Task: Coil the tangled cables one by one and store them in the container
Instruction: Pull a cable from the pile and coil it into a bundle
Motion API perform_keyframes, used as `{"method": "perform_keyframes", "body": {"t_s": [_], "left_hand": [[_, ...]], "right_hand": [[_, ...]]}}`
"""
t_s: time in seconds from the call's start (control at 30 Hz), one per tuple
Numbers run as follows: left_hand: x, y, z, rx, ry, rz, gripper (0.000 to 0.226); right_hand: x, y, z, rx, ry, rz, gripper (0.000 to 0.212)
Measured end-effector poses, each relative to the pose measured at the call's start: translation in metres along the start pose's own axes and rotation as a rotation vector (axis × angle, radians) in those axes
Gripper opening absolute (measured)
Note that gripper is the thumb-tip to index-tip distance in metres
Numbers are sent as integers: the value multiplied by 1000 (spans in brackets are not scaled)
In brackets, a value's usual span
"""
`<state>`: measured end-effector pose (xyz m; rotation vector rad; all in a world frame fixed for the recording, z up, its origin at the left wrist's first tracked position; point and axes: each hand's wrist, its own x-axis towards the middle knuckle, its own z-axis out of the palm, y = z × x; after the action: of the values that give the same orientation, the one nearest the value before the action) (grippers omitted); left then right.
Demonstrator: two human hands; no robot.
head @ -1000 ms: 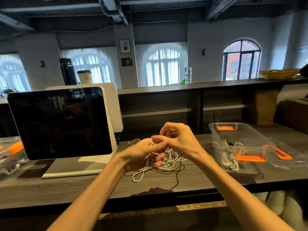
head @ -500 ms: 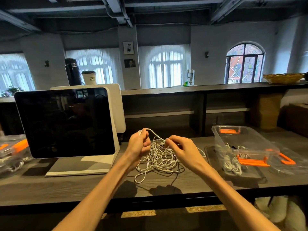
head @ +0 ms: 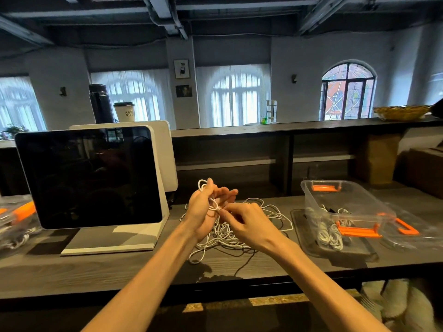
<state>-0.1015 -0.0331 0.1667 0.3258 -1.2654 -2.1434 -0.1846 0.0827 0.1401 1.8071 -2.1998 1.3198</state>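
Two hands [head: 203,209] [head: 249,224], one tangle of white cables [head: 230,233], one clear container [head: 340,204] — one screen [head: 88,176], one paper cup [head: 124,112].

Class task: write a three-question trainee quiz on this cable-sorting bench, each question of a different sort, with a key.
1. True or false: the clear container already holds coiled cables.
2. Which hand pinches the white cable beside the other's palm? A left, B right.
3. Fill in: the tangled pile lies between the container and the ____.

Key: 1 true, coils show inside. 2 B, right hand; left hand holds loops. 3 screen.
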Motion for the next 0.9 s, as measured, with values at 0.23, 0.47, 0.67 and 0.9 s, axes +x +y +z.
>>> {"method": "perform_keyframes", "body": {"t_s": [0.23, 0.47, 0.67, 0.9], "left_hand": [[9, 22, -11, 73, -26, 70, 25], [2, 15, -5, 739, -183, 87, 40], [1, 11, -2, 758, -206, 30, 56], [5, 2, -3, 794, -225, 16, 61]], "right_hand": [[-19, 17, -5, 231, -22, 76, 27], [-2, 7, -15, -7, 57, -148, 18], [6, 2, -25, -60, 88, -242, 10], [9, -1, -31, -84, 23, -221, 15]]}}
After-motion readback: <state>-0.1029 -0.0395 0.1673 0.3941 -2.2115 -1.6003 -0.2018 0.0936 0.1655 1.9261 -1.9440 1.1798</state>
